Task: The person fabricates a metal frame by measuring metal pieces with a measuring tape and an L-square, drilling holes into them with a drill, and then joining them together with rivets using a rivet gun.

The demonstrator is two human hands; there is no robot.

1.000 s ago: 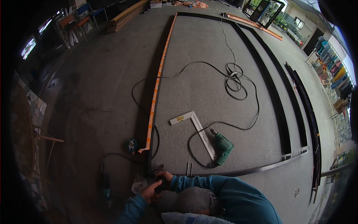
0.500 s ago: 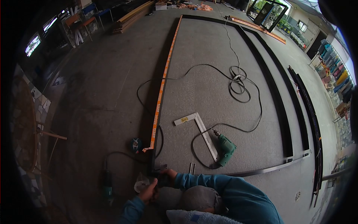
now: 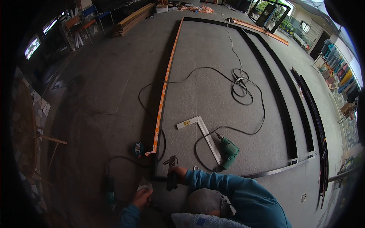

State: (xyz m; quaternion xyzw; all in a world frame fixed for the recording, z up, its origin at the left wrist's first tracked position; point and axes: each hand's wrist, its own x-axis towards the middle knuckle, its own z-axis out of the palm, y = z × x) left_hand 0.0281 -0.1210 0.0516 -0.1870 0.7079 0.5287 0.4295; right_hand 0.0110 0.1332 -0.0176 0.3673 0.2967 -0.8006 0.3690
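Observation:
My right hand [image 3: 181, 173] is wrapped round a dark, blocky hand tool [image 3: 172, 181], held upright beside the near-left corner of the long black frame [image 3: 161, 125]; its exact kind I cannot tell. Lower and to the left, my left hand [image 3: 142, 198] pinches a small clear plastic bag [image 3: 145, 185]. Along the frame's left bar runs an orange printed strip [image 3: 161, 102], loose at its near end. A green corded drill [image 3: 229, 152] lies inside the frame, against a metal try square [image 3: 208, 138].
A green corded power tool [image 3: 110, 192] lies left of my hands, near a small round teal-and-black thing [image 3: 138, 148]. A black cable [image 3: 262, 102] loops across the frame and floor. Further black bars [image 3: 314, 110] lie right; stacked boards [image 3: 133, 19] lie at the back left.
My right hand has lifted the dark tool away from the frame corner, so more of it shows. The left hand with the bag has shifted slightly left and down, apart from the right.

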